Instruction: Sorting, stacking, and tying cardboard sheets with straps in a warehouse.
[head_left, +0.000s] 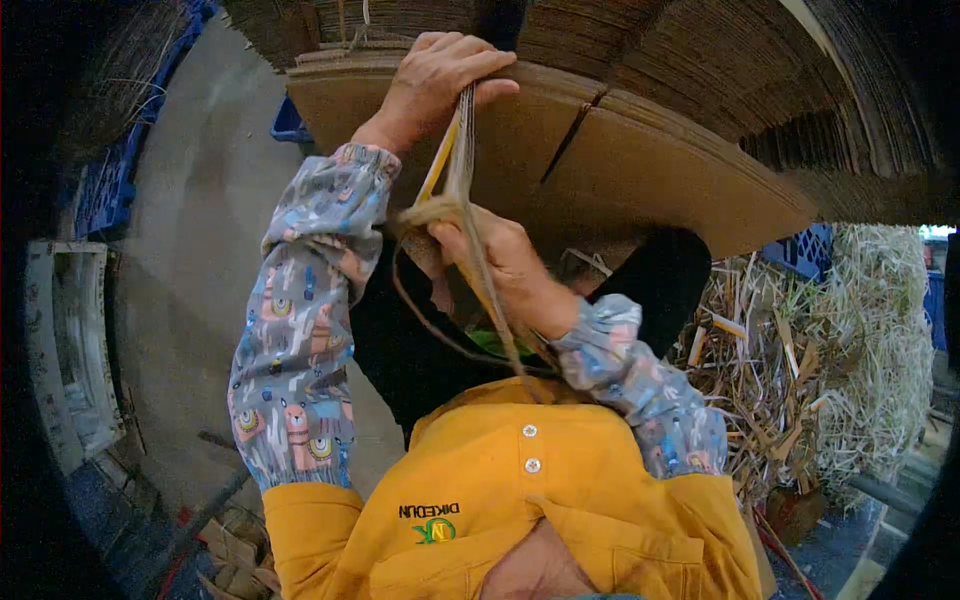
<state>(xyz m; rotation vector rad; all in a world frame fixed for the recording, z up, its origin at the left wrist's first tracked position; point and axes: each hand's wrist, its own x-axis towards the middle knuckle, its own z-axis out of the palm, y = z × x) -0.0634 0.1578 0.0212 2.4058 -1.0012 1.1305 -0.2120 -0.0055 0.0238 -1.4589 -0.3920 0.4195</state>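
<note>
A stack of brown cardboard sheets point(640, 165) leans upright before me, its top edge toward the far side. My left hand point(445, 80) grips that edge at the upper left, its fingers along the top and its thumb on the near face. Thin cardboard strips point(462, 150), one with a yellowish side, run down from beneath the left hand. My right hand point(505, 265) is closed around the lower part of these strips, in front of my lap. Loose ends loop toward my waist, somewhat blurred.
More stacked cardboard point(690, 50) stands behind the sheets. To the right lies a heap of brown scrap strips point(760, 370) beside pale shredded material point(870, 340). Blue crates point(110, 185) line the left side of the grey floor point(190, 220), with a whitish frame point(75, 340) nearer.
</note>
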